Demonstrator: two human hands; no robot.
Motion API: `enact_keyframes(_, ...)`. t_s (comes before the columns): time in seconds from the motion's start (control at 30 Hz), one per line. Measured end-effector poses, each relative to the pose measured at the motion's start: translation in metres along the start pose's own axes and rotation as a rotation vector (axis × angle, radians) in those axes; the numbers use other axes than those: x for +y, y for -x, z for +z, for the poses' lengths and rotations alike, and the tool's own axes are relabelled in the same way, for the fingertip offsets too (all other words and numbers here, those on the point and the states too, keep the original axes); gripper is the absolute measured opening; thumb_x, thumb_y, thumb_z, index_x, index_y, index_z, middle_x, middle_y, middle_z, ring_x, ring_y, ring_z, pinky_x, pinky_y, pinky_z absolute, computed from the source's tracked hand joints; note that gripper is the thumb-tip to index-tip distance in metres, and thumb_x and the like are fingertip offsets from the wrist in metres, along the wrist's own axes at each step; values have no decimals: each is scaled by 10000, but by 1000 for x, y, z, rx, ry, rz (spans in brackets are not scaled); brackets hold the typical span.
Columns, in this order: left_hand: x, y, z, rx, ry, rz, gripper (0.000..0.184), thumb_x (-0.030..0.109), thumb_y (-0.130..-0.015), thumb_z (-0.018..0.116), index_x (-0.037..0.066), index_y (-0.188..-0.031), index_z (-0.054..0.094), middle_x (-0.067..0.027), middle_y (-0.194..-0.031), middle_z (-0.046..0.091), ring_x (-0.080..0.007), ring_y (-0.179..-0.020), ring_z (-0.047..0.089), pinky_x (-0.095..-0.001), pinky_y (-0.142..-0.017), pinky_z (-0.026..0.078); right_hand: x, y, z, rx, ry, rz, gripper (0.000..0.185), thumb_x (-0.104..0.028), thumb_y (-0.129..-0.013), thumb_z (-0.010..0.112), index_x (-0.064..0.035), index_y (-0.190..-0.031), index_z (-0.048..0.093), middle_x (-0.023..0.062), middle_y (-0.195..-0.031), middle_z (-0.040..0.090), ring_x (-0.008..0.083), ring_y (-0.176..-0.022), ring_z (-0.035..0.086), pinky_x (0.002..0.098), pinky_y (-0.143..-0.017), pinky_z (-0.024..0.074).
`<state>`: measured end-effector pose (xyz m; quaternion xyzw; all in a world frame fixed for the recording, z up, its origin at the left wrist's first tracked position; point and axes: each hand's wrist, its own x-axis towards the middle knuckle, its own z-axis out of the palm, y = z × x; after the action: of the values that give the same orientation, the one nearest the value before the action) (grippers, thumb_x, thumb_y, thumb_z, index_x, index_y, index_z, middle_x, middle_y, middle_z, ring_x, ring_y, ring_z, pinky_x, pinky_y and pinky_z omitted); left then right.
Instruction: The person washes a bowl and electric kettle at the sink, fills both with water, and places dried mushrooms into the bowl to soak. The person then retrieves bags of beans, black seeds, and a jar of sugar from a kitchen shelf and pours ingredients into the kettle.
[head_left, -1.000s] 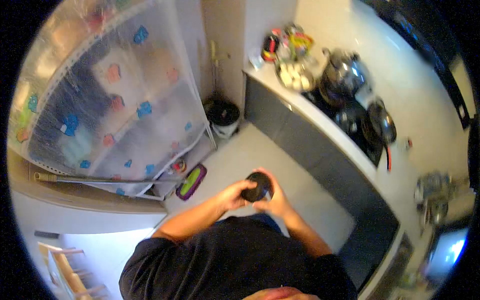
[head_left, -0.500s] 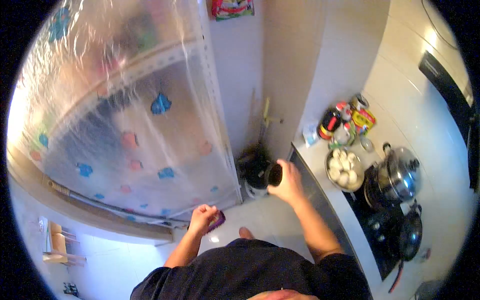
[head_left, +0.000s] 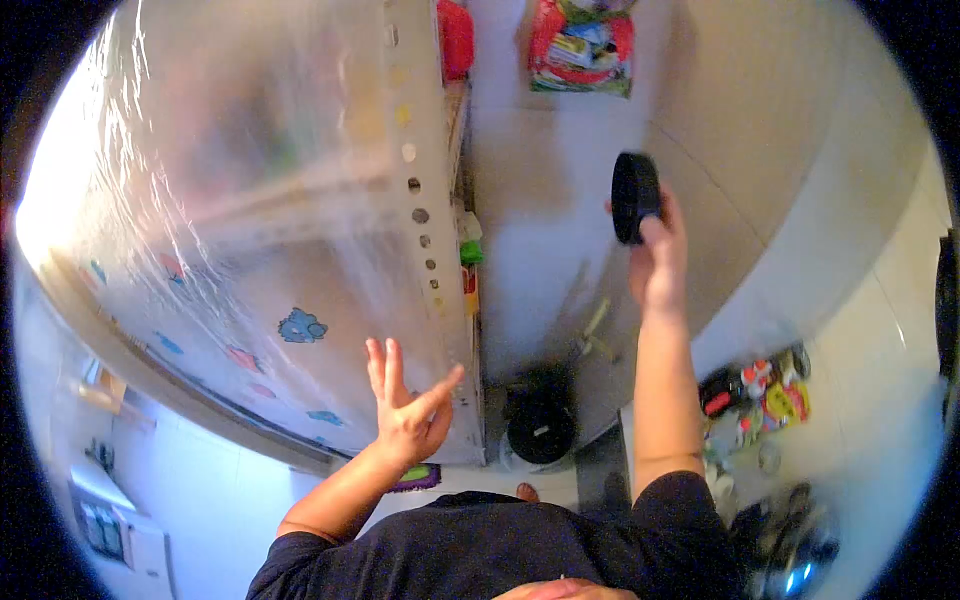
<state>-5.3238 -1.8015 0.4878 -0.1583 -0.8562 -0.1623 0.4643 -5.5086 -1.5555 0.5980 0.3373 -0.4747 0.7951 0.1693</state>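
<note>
Head view: the right hand now holds a round black object well out ahead of the dark shirt, tipped up on its edge against the backdrop of the wall. A second ago both hands were on it, low and close in; half a second ago the right hand alone had it near the bin. So the carrying has passed to one hand — thumb and fingers grip its near side. Whether it is a lid or a shallow tub, I cannot tell. The left hand, loosely curled half a second ago, has opened with fingers spread and holds nothing; it is nearest the plastic curtain, and contact is unclear. The view has swung too — more of the bright packet shows up high, and the bottles sit lower right.
</note>
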Motion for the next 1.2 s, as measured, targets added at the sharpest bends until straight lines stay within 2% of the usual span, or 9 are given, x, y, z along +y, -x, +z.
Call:
enact_keyframes(0.23,18,-5,6,144,-132,-495,691,15,-630,603,-65,-1268,349,-274,-1394,141,-440,-1269,199,-520,-1018,168,5,-178,54,-428,-279,-170,404,-137,-777,563,37,-1131,480,106,-1057,556,211,-982,527,329,-869,410)
enact_keyframes(0.3,22,-1,-5,346,-122,-406,625,38,-711,552,-110,-1268,311,-247,-1368,245,-403,-1247,280,-489,-1001,254,2,-213,83,-484,-348,-194,349,-172,-822,535,9,-1120,507,98,-1072,564,211,-1019,527,339,-897,419)
enact_keyframes(0.33,21,7,-9,479,-59,-375,596,42,-736,538,-107,-1267,313,-238,-1358,269,-398,-1243,289,-489,-987,283,-17,-211,107,-471,-201,-247,456,-351,-840,524,29,-1085,464,80,-925,529,133,-725,518,270,-725,429)
enact_keyframes(0.4,26,17,-21,636,-32,-357,575,7,-735,502,-111,-1264,311,-233,-1340,289,-382,-1226,318,-472,-986,295,-34,-231,138,-646,-124,-321,301,-297,-821,531,-8,-901,518,33,-788,508,113,-660,476,251,-630,398)
enact_keyframes(0.6,31,41,-29,670,-288,-409,582,-64,-693,445,-131,-1254,305,-247,-1306,301,-335,-1177,393,-441,-1013,263,10,-304,186,-957,75,-101,216,-259,-818,573,-43,-811,579,1,-724,542,92,-632,486,246,-588,404)
enact_keyframes(0.67,37,43,-38,711,-267,-413,548,-41,-737,445,-117,-1260,301,-234,-1315,311,-360,-1198,359,-467,-979,315,-15,-274,204,-774,148,16,205,-245,-815,582,-40,-805,592,2,-712,550,91,-623,494,244,-574,413)
enact_keyframes(0.9,-34,10,-15,701,-181,-424,552,-23,-740,460,-115,-1262,306,-222,-1333,283,-352,-1191,364,-473,-955,339,18,-315,221,-929,350,-104,189,-222,-814,587,-34,-821,608,11,-714,570,92,-612,511,234,-545,423)
enact_keyframes(0.97,34,45,-37,693,-222,-377,550,-13,-747,472,-120,-1260,306,-224,-1332,282,-345,-1185,367,-471,-954,338,-42,-266,201,-939,405,-156,185,-216,-813,589,-33,-825,613,14,-715,575,92,-609,516,231,-536,426)
enact_keyframes(1.2,23,45,-45,641,-229,-386,537,4,-771,482,-122,-1260,302,-218,-1332,288,-346,-1188,363,-477,-952,341,-32,-262,210,-972,503,-241,173,-193,-811,594,-27,-840,630,23,-717,595,93,-597,533,220,-507,437)
